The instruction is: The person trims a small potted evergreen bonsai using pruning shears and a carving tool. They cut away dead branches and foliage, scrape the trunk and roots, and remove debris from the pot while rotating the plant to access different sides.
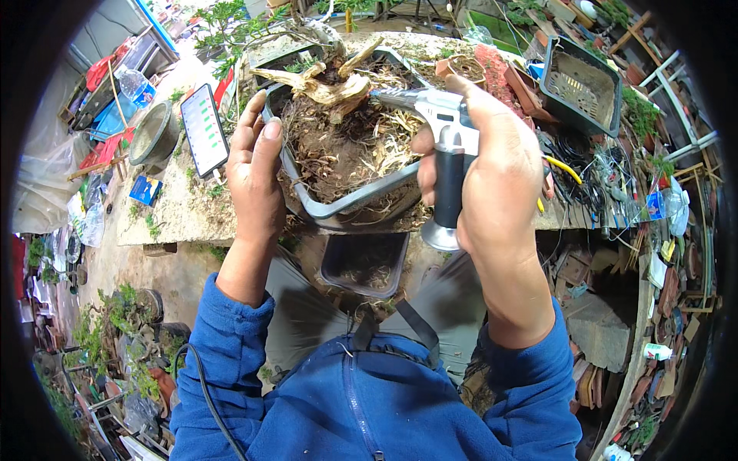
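My right hand is wrapped round a small blowtorch with a black grip and a silver head. Its nozzle points left at the pale, carved deadwood of a bonsai trunk; no flame can be made out. The trunk stands in a grey rectangular pot filled with soil and wood shavings. At the pot's left side my left hand is raised with its fingers stretched out, holding nothing. Whether it touches the rim I cannot tell. Green foliage spreads from the tree at the back left.
A phone leans beside my left hand, near a round grey bowl and a small blue packet. To the right are a dark plastic basket and a tangle of wire. A black tub stands below the table edge.
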`<control>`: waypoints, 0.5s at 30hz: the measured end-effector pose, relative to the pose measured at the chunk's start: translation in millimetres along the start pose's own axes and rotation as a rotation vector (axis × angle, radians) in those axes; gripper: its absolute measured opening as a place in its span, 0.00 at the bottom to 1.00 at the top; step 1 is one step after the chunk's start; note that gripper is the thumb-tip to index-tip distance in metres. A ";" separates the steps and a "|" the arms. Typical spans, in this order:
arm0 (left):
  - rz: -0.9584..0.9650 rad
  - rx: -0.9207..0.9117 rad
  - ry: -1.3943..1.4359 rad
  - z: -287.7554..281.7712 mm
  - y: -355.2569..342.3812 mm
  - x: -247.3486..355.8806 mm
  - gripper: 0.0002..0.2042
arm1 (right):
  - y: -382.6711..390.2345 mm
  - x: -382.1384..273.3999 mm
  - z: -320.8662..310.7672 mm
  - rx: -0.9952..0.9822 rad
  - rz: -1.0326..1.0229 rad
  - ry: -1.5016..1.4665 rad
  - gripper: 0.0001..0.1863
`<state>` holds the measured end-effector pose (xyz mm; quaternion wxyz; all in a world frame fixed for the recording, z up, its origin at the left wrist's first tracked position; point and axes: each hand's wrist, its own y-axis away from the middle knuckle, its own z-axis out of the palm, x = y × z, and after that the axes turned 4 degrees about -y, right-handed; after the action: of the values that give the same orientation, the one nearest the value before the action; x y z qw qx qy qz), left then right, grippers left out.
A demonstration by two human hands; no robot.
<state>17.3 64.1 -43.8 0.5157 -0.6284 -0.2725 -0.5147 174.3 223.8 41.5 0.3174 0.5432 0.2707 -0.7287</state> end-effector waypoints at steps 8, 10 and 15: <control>0.039 -0.009 -0.015 -2.8 7.1 1.2 0.20 | 7.9 0.3 0.1 -0.028 0.014 -0.015 0.26; 0.052 -0.010 -0.065 -1.2 15.9 3.3 0.22 | 13.3 1.7 -0.7 -0.027 -0.013 -0.034 0.27; 0.003 -0.021 0.005 7.8 38.9 4.1 0.24 | 19.8 16.5 1.3 -0.011 -0.497 0.343 0.27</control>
<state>55.5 58.2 -53.9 0.5106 -0.6327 -0.2650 -0.5184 185.1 207.1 24.9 0.0819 0.5736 0.4489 -0.6802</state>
